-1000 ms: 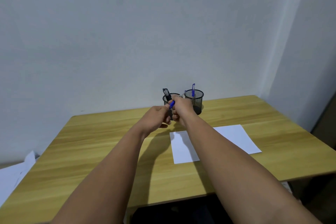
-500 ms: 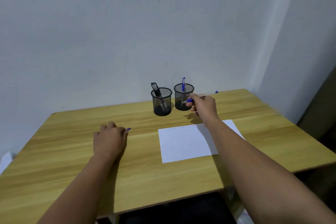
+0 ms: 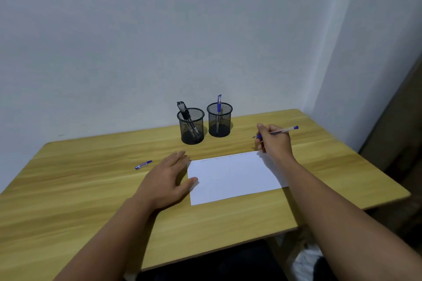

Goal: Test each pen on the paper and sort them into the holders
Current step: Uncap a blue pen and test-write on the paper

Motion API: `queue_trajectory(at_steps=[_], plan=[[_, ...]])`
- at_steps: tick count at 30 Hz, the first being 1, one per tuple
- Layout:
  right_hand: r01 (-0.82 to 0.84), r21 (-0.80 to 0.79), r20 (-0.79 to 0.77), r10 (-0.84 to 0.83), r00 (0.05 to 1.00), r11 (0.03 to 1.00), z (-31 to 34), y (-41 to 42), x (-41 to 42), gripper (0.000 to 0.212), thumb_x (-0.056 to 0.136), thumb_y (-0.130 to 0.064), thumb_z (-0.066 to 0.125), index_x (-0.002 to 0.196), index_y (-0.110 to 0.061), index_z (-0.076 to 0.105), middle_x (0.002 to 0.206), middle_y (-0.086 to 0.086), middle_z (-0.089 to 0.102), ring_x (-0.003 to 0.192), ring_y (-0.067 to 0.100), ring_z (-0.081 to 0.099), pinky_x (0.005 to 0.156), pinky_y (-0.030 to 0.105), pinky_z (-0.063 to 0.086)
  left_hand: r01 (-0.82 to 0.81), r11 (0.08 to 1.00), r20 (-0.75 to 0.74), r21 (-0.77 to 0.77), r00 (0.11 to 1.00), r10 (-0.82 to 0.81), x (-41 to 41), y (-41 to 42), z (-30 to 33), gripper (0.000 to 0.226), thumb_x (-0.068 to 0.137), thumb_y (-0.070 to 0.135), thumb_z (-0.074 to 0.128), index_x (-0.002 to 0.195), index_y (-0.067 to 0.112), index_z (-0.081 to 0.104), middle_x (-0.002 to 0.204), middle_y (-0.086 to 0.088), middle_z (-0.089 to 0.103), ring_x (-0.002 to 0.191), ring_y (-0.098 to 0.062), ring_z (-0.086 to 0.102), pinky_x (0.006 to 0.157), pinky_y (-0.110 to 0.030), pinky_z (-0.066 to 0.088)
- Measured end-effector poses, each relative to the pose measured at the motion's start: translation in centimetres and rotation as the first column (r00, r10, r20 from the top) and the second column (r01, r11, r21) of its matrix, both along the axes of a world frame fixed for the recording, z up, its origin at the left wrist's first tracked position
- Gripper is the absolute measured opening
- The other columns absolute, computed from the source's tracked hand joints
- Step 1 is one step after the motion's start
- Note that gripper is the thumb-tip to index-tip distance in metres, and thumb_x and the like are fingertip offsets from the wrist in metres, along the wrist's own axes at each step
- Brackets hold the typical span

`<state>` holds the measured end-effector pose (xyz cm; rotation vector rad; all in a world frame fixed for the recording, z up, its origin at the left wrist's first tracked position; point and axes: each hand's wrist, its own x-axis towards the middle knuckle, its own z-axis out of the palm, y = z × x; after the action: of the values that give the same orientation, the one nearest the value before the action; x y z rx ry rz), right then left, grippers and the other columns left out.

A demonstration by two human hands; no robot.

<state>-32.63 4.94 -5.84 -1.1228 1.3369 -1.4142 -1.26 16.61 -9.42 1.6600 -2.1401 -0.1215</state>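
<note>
A blue pen cap (image 3: 143, 164) lay on the table (image 3: 68, 189); the left hand (image 3: 167, 180) rested flat, fingers straight, thumb on the paper (image 3: 235, 178); behind stood two mesh holders (image 3: 191, 126), each holding pens; the right hand (image 3: 274, 140) gripped a blue pen (image 3: 282, 130) above the paper's far corner.
</note>
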Motion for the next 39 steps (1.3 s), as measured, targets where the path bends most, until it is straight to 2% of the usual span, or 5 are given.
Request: queue_trajectory(at_steps=[5, 14, 29, 34, 39], plan=[[-0.081, 0.047, 0.118, 0.075, 0.990, 0.996, -2.5, 0.4, -0.3, 0.032, 0.107, -0.017, 0.065, 0.079, -0.002, 0.058, 0.061, 0.016, 0.056, 0.044, 0.019, 0.049, 0.039, 0.024, 0.040, -0.021, 0.999, 0.048, 0.039, 0.999, 0.019, 0.1, -0.3, -1.3, 0.086, 0.085, 0.079, 0.037, 0.155, 0.029, 0.037, 0.164, 0.013, 0.026, 0.154, -0.009, 0.015, 0.122, -0.037, 0.024], [-0.086, -0.026, -0.056, 0.085, 0.995, 0.996, -3.1, 0.3, -0.6, 0.052, 0.099, -0.022, 0.076, 0.078, 0.014, 0.045, 0.062, 0.021, 0.051, 0.052, 0.024, 0.054, 0.049, 0.026, 0.044, -0.036, 0.999, 0.047, 0.014, 0.998, 0.035, 0.1, -0.6, -1.5, 0.085, 0.085, 0.079, 0.039, 0.153, 0.028, 0.042, 0.162, 0.013, 0.031, 0.152, -0.008, 0.021, 0.121, -0.040, 0.025], [-0.120, -0.060, -0.205, 0.105, 0.973, 0.991, -4.1, -0.1, -0.7, 0.045, 0.097, -0.011, 0.075, 0.071, 0.012, 0.047, 0.058, 0.024, 0.051, 0.046, 0.021, 0.052, 0.051, 0.032, 0.045, -0.037, 0.999, 0.043, 0.015, 0.998, 0.037, 0.1, -0.6, -1.7, 0.085, 0.084, 0.080, 0.038, 0.152, 0.029, 0.043, 0.161, 0.014, 0.032, 0.152, -0.007, 0.022, 0.122, -0.041, 0.024], [-0.084, -0.050, -0.247, 0.069, 0.967, 0.995, -3.9, 0.1, -0.6, 0.032, 0.091, 0.002, 0.066, 0.071, 0.017, 0.046, 0.060, 0.023, 0.045, 0.050, 0.024, 0.048, 0.045, 0.024, 0.038, -0.041, 0.999, 0.041, 0.019, 0.998, 0.040, 0.0, -0.3, -1.5, 0.085, 0.084, 0.079, 0.037, 0.153, 0.030, 0.041, 0.162, 0.015, 0.030, 0.152, -0.007, 0.021, 0.123, -0.040, 0.022], [-0.080, -0.068, -0.298, 0.056, 0.953, 0.995, -4.2, 0.1, -0.7, 0.042, 0.097, -0.013, 0.073, 0.069, 0.010, 0.051, 0.056, 0.028, 0.052, 0.048, 0.025, 0.054, 0.047, 0.032, 0.043, -0.040, 0.999, 0.038, 0.026, 0.999, 0.039, 0.1, -0.3, -1.5, 0.086, 0.083, 0.080, 0.035, 0.153, 0.030, 0.041, 0.162, 0.016, 0.029, 0.152, -0.006, 0.020, 0.122, -0.038, 0.021]])
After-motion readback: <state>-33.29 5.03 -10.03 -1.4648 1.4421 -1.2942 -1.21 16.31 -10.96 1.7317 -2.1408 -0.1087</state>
